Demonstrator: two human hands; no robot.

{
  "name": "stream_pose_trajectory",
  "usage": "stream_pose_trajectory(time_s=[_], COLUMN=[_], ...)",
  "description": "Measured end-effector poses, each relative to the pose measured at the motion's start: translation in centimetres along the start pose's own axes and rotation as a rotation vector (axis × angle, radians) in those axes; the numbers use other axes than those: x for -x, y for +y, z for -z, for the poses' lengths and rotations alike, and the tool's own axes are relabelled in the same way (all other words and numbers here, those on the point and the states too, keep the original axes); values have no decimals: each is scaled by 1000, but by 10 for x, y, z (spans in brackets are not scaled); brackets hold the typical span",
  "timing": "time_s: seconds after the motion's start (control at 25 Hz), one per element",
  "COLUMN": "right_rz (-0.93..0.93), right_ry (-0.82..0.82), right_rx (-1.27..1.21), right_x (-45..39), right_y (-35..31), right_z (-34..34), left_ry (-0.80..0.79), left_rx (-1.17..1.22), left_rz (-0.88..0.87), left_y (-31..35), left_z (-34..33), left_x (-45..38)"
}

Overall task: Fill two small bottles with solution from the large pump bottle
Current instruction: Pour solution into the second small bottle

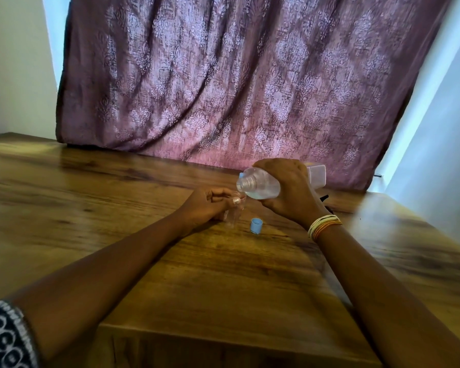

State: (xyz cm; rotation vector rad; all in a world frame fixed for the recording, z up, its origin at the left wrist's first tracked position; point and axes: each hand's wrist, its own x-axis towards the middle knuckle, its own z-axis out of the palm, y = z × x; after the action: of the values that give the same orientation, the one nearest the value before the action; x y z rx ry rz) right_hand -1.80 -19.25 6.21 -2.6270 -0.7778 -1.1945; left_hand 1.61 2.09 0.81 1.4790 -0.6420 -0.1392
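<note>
Right hand [284, 185] grips tilted clear plastic large bottle [260, 185], pump off, mouth just above small clear bottle [234, 212] pinched upright by left hand [205, 205] beside blue cap [256, 226]; best tip slowly, mouths aligned.

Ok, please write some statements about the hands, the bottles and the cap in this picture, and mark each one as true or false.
1. The right hand holds the large bottle tipped on its side, its open mouth toward the small bottle. True.
2. The pump head is screwed onto the large bottle. False: its threaded neck is bare and open.
3. The left hand holds the small bottle on the table. True.
4. The blue cap is on the small bottle. False: it lies on the table between the hands.
5. The right wrist wears bangles. True.
</note>
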Motion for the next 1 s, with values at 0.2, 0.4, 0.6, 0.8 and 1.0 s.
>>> stream_pose_trajectory(time_s=[0.2, 0.4, 0.6, 0.8, 1.0], right_rz=[7, 21, 25, 27, 24], right_ry=[-1, -8, -7, -3, -12], right_rx=[43, 88, 115, 126, 124], right_x=[0, 0, 0, 0, 0], right_y=[-2, 1, 1, 1, 1], right_z=[1, 0, -2, -2, -2], left_ry=[12, -13, -10, -27, -19], left_rx=[19, 5, 10, 2, 52], left_rz=[4, -2, -2, 5, 21], left_y=[0, -1, -5, -6, -4], left_z=[0, 1, 3, 4, 4], left_x=[-1, -1, -4, -4, -3])
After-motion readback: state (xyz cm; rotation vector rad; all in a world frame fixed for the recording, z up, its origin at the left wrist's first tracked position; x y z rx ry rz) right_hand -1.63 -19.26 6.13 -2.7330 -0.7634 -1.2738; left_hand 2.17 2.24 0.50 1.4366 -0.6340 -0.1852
